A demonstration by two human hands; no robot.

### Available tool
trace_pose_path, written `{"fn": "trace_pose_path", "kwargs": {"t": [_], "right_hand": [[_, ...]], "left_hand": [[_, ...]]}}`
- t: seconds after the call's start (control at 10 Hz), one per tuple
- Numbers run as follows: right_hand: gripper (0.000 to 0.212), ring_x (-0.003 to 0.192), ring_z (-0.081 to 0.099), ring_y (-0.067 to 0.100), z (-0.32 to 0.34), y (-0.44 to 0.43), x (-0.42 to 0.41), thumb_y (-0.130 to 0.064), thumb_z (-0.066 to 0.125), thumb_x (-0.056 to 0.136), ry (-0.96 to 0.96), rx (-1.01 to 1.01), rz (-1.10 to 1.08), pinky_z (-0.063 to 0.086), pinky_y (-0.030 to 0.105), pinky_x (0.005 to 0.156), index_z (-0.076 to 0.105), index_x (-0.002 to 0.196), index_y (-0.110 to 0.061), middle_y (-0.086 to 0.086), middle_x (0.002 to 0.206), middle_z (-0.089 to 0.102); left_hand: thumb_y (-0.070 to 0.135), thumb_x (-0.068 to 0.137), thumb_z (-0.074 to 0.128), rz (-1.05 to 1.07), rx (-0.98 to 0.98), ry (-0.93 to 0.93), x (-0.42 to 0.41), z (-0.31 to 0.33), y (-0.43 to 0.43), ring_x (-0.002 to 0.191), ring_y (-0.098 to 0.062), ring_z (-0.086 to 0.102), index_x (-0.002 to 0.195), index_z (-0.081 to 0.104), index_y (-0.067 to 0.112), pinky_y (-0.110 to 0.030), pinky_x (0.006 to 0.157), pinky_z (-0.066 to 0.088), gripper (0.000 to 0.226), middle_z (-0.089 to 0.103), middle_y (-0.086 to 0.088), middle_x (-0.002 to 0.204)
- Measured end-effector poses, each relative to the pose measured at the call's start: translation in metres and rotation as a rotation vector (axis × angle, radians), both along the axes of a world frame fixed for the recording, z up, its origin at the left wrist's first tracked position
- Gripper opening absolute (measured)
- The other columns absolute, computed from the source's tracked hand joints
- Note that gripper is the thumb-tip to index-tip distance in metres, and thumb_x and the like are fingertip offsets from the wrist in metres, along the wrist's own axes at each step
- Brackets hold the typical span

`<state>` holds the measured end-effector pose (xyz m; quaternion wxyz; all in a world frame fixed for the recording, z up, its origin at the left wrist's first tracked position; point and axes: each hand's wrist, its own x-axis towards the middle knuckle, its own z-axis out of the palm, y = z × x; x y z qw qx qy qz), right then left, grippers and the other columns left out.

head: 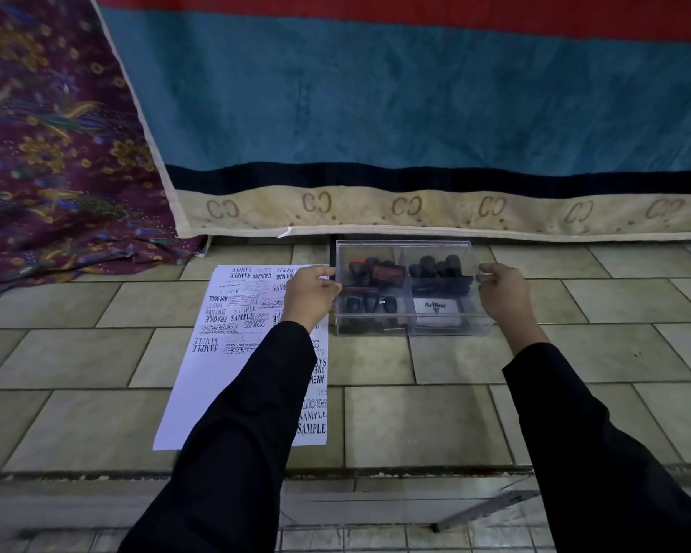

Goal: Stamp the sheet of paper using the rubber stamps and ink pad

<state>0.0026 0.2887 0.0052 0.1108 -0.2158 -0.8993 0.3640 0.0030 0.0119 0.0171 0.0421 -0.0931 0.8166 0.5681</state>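
Note:
A clear plastic box (376,330) stands on the tiled floor just right of the sheet of paper (216,385). Inside it are several dark rubber stamps (370,303) and a white Artline ink pad (437,309) in the front right compartment. The clear lid (403,247) sits over the box, and I cannot tell if it is lifted or resting. My left hand (310,295) pinches its left edge and my right hand (503,291) pinches its right edge. The paper carries many black stamp prints along its top and right side; my left forearm hides part of it.
A blue and red blanket (376,93) hangs right behind the box, its hem touching the floor. Purple patterned cloth (36,153) lies at the far left. The tiled floor (455,413) ends in a step edge (376,472) near me, with a grey strip (487,508) below.

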Motion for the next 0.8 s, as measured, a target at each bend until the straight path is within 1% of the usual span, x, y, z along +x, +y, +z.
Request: {"fn": "trace_pose_path", "kwargs": {"t": [0.1, 0.2, 0.3, 0.4, 0.5, 0.6, 0.7, 0.8], "right_hand": [[0.034, 0.11, 0.058, 0.035, 0.001, 0.001, 0.007, 0.004, 0.043, 0.09, -0.009, -0.013, 0.018, 0.044, 0.033, 0.095, 0.061, 0.119, 0.002, 0.023, 0.117, 0.064], [0.035, 0.109, 0.058, 0.032, 0.001, 0.001, 0.021, 0.005, 0.043, 0.088, -0.001, -0.005, 0.017, 0.042, 0.028, 0.091, 0.061, 0.118, 0.001, 0.021, 0.114, 0.065], [0.037, 0.105, 0.06, 0.033, -0.001, -0.001, 0.044, 0.008, 0.043, 0.086, 0.021, -0.009, 0.001, 0.043, 0.028, 0.084, 0.06, 0.119, 0.001, 0.02, 0.112, 0.066], [0.039, 0.104, 0.06, 0.032, -0.008, -0.003, 0.059, 0.009, 0.042, 0.087, 0.022, -0.047, -0.033, 0.041, 0.025, 0.08, 0.057, 0.121, -0.002, 0.018, 0.114, 0.066], [0.039, 0.103, 0.059, 0.032, -0.01, -0.006, 0.061, 0.006, 0.04, 0.088, 0.031, -0.061, -0.061, 0.04, 0.025, 0.078, 0.056, 0.122, -0.004, 0.017, 0.114, 0.065], [0.038, 0.1, 0.059, 0.032, -0.013, -0.007, 0.062, 0.002, 0.039, 0.09, 0.046, -0.075, -0.074, 0.041, 0.027, 0.077, 0.056, 0.123, -0.008, 0.016, 0.113, 0.065], [0.036, 0.098, 0.06, 0.031, -0.014, -0.006, 0.065, -0.001, 0.044, 0.09, 0.058, -0.139, -0.075, 0.046, 0.031, 0.081, 0.057, 0.122, -0.009, 0.015, 0.111, 0.066], [0.033, 0.102, 0.062, 0.031, -0.016, 0.001, 0.073, -0.02, 0.051, 0.092, 0.179, -0.402, -0.134, 0.049, 0.051, 0.092, 0.056, 0.123, -0.011, 0.013, 0.114, 0.065]], "left_hand": [[0.005, 0.086, 0.064, -0.022, 0.006, -0.011, 0.006, 0.0, -0.003, 0.081, -0.023, 0.066, 0.12, 0.063, 0.011, -0.038, 0.076, 0.059, 0.034, 0.069, -0.011, 0.097], [0.002, 0.086, 0.063, -0.046, 0.024, -0.022, 0.015, -0.003, -0.007, 0.069, -0.014, 0.063, 0.115, 0.062, 0.012, -0.018, 0.05, 0.053, 0.031, 0.066, -0.002, 0.084], [0.002, 0.085, 0.064, -0.07, 0.058, -0.061, 0.031, -0.009, -0.011, 0.07, -0.014, 0.064, 0.109, 0.06, 0.015, -0.018, 0.049, 0.052, 0.028, 0.064, -0.004, 0.084], [0.004, 0.084, 0.064, -0.086, 0.051, -0.057, 0.041, -0.013, -0.014, 0.07, -0.011, 0.063, 0.106, 0.06, 0.018, -0.016, 0.047, 0.049, 0.027, 0.064, -0.004, 0.082], [0.004, 0.085, 0.063, -0.083, 0.059, -0.043, 0.042, -0.013, -0.014, 0.07, -0.013, 0.062, 0.107, 0.06, 0.018, -0.017, 0.048, 0.05, 0.027, 0.063, -0.004, 0.082], [0.009, 0.085, 0.063, -0.098, 0.049, -0.043, 0.042, -0.011, -0.014, 0.074, -0.015, 0.063, 0.108, 0.059, 0.02, -0.021, 0.053, 0.051, 0.026, 0.063, -0.006, 0.09], [0.018, 0.087, 0.064, -0.132, 0.003, -0.063, 0.045, -0.009, -0.017, 0.086, -0.018, 0.066, 0.112, 0.058, 0.022, -0.028, 0.066, 0.054, 0.026, 0.065, -0.002, 0.097], [0.035, 0.089, 0.063, -0.062, -0.017, 0.044, 0.048, -0.003, -0.027, 0.089, -0.009, 0.062, 0.119, 0.055, 0.024, -0.021, 0.065, 0.045, 0.032, 0.063, 0.011, 0.104]]}}
